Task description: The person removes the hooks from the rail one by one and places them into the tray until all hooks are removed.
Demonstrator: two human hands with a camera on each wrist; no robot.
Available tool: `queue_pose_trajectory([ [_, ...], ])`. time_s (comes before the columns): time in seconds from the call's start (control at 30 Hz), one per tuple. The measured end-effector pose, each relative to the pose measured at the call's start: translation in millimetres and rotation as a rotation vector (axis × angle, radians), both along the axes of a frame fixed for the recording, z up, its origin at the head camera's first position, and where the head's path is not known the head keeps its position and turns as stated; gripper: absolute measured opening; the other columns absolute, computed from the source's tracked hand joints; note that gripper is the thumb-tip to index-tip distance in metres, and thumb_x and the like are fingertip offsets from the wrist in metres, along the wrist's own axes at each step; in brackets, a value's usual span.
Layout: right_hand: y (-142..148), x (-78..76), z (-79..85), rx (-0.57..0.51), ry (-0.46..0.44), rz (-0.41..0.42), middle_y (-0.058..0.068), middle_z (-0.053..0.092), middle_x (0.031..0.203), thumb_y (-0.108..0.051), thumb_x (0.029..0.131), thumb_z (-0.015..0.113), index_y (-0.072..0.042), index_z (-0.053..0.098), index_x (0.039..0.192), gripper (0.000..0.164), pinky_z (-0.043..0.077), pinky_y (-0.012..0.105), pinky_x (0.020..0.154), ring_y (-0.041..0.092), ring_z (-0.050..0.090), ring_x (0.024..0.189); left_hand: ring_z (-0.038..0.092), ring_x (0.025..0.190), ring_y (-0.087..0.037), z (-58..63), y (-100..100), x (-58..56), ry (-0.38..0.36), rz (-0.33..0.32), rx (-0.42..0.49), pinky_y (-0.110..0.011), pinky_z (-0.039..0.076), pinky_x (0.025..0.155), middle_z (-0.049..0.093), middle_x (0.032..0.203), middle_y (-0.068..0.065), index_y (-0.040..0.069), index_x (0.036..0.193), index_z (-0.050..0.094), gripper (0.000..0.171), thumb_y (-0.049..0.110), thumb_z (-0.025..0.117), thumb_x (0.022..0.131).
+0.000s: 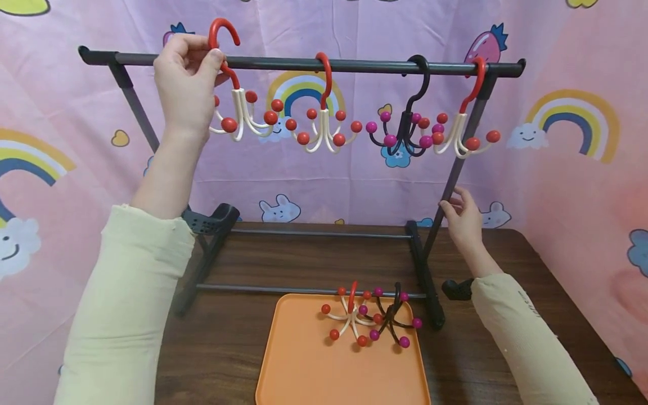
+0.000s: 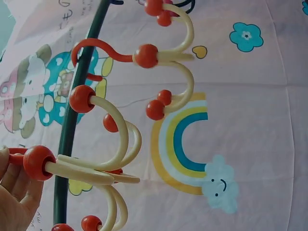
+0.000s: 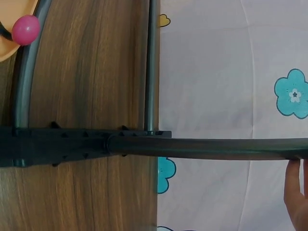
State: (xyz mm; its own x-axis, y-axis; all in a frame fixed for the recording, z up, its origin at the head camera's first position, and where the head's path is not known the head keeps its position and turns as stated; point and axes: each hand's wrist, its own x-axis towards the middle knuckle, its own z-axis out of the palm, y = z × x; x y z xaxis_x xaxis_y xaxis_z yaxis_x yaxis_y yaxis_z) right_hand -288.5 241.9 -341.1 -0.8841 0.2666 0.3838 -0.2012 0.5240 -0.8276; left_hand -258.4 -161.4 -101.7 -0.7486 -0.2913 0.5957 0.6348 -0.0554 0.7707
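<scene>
My left hand [image 1: 187, 84] pinches the red neck of a cream multi-arm hanger [image 1: 239, 115] at the rack's top bar [image 1: 283, 63]. Its red hook curls above the bar with the tip free, and red balls cap its arms. In the left wrist view, part of that hand [image 2: 19, 197] shows beside the same hanger [image 2: 82, 173]. Another red-hooked cream hanger [image 1: 324, 132], a black one with magenta balls [image 1: 405, 129] and a further red-hooked cream one [image 1: 460, 132] hang along the bar. My right hand [image 1: 464, 220] grips the rack's right post [image 1: 445, 199] between thumb and fingers.
An orange tray [image 1: 304, 365] on the brown wooden table [image 1: 217, 349] bears a cream hanger [image 1: 351, 315] and a black hanger [image 1: 390, 318]. The rack's lower rail [image 1: 243, 289] runs behind the tray's far edge. Patterned pink cloth [image 1: 228, 191] stands behind the table.
</scene>
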Motion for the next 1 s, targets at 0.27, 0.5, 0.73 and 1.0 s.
queue_pose_trajectory([
  [0.27, -1.3, 0.7, 1.2, 0.019, 0.009, 0.01, 0.015, 0.054, 0.109, -0.023, 0.086, 0.048, -0.012, 0.042, 0.119, 0.034, 0.043, 0.04, 0.078, 0.027, 0.052, 0.097, 0.053, 0.076, -0.013, -1.8, -3.1, 16.9, 0.007, 0.015, -0.02, -0.023, 0.047, 0.074, 0.054, 0.083, -0.006, 0.003, 0.092, 0.06, 0.023, 0.009, 0.066, 0.071],
  [0.5, -4.1, 0.8, 0.9, 0.027, 0.006, 0.018, 0.016, 0.053, 0.108, -0.021, 0.088, 0.045, -0.012, 0.039, 0.12, 0.034, 0.044, 0.042, 0.078, 0.029, 0.054, 0.095, 0.055, 0.079, -0.015, -13.3, -7.0, 28.8, 0.01, 0.002, -0.016, -0.023, 0.047, 0.075, 0.055, 0.085, -0.008, 0.002, 0.095, 0.059, 0.029, 0.014, 0.067, 0.069],
  [0.73, -4.4, 0.7, 0.6, 0.095, 0.014, 0.001, 0.015, 0.054, 0.107, -0.019, 0.09, 0.039, -0.012, 0.035, 0.122, 0.033, 0.046, 0.039, 0.07, 0.028, 0.056, 0.091, 0.055, 0.081, -0.018, -33.4, -5.6, 37.9, 0.01, -0.015, -0.035, -0.024, 0.046, 0.077, 0.056, 0.087, -0.01, 0.002, 0.095, 0.059, 0.033, 0.017, 0.069, 0.068],
  [1.0, -4.6, 0.4, -0.7, 0.098, 0.02, 0.015, 0.016, 0.054, 0.107, -0.02, 0.09, 0.04, -0.013, 0.034, 0.123, 0.034, 0.046, 0.041, 0.071, 0.029, 0.056, 0.091, 0.056, 0.084, -0.019, -67.6, -3.0, 43.7, -0.039, 0.027, -0.148, -0.023, 0.045, 0.079, 0.057, 0.092, -0.01, 0.004, 0.098, 0.059, 0.03, 0.018, 0.066, 0.073],
])
